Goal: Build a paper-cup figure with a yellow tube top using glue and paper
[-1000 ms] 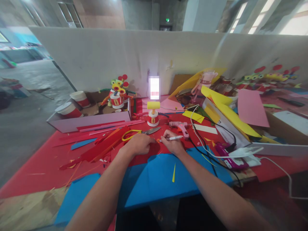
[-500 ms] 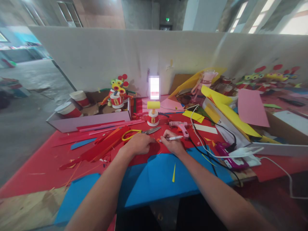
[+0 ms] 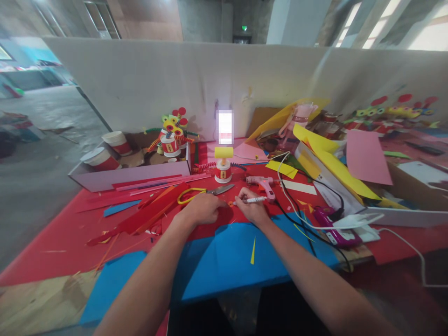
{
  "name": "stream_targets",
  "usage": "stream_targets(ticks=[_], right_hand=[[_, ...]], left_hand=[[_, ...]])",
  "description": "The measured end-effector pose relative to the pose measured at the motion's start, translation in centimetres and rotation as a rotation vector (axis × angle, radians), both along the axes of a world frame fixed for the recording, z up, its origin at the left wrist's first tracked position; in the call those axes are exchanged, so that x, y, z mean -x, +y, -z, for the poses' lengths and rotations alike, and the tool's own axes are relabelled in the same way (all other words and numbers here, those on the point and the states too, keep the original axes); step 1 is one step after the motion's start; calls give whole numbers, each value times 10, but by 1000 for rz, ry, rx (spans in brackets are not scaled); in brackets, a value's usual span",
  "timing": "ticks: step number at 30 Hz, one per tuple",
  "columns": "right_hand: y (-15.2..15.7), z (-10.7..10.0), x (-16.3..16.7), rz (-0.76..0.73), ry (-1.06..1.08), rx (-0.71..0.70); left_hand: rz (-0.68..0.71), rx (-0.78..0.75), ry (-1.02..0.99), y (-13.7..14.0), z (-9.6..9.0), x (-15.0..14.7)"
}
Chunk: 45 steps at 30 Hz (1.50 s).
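A white marker pen (image 3: pixel 256 199) is gripped in my right hand (image 3: pixel 252 205), its tip end by the fingertips and its barrel slanting out to the right. My left hand (image 3: pixel 205 208) rests on the red sheet with curled fingers, one fingertip beside a small orange piece (image 3: pixel 230 203); whether the fingers pinch anything is hidden. Just beyond the left hand lie yellow-handled scissors (image 3: pixel 210 191). Behind both hands stands a paper-cup figure (image 3: pixel 223 172) with a yellow roll (image 3: pixel 224 152) on top and coiled arms. A pink glue gun (image 3: pixel 263 183) is beyond the right hand.
A white box (image 3: pixel 133 178) with cups and finished figures stands at left. Red paper strips (image 3: pixel 150 212) lie before it. At right are cables, a purple power strip (image 3: pixel 338 228) and another box (image 3: pixel 402 217) with coloured paper. Blue sheets (image 3: pixel 224 261) cover the near edge.
Almost nothing differs. My right hand and the pen have shifted very slightly, and a bit more of the small orange piece shows between the hands.
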State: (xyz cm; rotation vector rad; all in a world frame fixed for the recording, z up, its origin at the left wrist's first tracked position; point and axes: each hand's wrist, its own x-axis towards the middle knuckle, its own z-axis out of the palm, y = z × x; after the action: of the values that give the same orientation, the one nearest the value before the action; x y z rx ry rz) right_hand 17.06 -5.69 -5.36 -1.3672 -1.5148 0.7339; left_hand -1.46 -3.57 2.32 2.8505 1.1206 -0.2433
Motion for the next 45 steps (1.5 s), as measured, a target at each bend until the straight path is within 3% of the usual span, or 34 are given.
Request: stream_targets(ticks=[45], right_hand=[[2, 3, -1, -6, -3, -10]], left_hand=[[-11, 2, 18, 0, 1, 0]])
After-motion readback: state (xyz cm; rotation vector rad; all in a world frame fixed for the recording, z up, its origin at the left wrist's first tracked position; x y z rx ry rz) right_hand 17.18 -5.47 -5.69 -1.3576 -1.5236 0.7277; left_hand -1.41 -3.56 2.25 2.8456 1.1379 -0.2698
